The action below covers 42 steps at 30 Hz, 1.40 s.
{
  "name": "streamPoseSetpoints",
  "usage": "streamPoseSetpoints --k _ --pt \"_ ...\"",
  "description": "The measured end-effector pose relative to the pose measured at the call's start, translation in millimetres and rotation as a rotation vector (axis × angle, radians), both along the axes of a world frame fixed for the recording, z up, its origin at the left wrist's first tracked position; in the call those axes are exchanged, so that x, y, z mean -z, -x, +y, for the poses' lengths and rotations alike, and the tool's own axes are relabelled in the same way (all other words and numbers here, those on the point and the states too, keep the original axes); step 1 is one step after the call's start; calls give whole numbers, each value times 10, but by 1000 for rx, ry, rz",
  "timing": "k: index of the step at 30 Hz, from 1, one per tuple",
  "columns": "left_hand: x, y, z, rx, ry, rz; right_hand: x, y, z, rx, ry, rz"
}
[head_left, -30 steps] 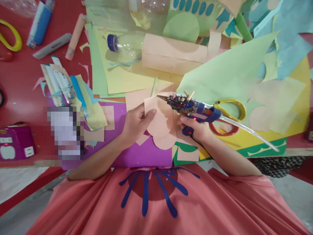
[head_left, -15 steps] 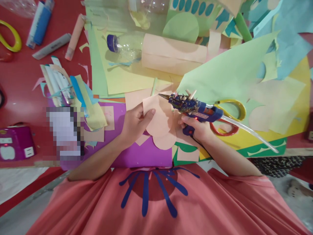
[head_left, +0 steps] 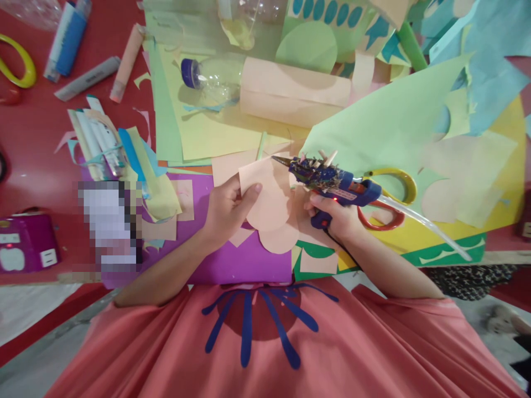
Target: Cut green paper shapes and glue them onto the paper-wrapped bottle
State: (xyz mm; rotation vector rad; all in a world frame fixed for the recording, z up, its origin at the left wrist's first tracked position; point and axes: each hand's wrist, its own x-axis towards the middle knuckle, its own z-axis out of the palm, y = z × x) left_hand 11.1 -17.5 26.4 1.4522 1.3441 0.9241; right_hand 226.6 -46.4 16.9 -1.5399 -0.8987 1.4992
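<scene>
Between the thumb and fingers of my left hand (head_left: 232, 202) is a peach paper piece (head_left: 267, 199) with a rounded lower end. My right hand (head_left: 334, 218) is wrapped round the handle of a blue glue gun (head_left: 332, 182), whose red light shows. A clear glue stick (head_left: 427, 226) juts from its rear, and scraps cling to its front. The nozzle points left, by the upper edge of the held paper; whether it touches I cannot tell. Under the held piece lies another rounded peach paper (head_left: 280, 240). Scissors (head_left: 392, 199) with yellow and red handles lie behind the glue gun.
Beyond my hands lies a bottle (head_left: 215, 77) with a blue cap and a peach paper wrap (head_left: 294, 88). Markers (head_left: 95, 132) and a pixelated object (head_left: 110, 226) are on the left. Green paper (head_left: 385, 116) and cut scraps cover the right; purple paper (head_left: 244, 262) lies in front.
The glue gun has shifted slightly right along the upper edge of the paper. My left hand and the held paper have moved a little left.
</scene>
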Motion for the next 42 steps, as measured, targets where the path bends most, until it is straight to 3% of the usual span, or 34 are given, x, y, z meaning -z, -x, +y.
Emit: streamPoseSetpoints --k 21,30,42 --pt "10 19 3 -9 -70 19 1 -29 5 6 8 -35" --pt "9 24 6 -26 -98 38 0 -29 8 70 -45 15" --pt "-10 24 14 -35 -117 21 -96 29 57 88 -43 -18"
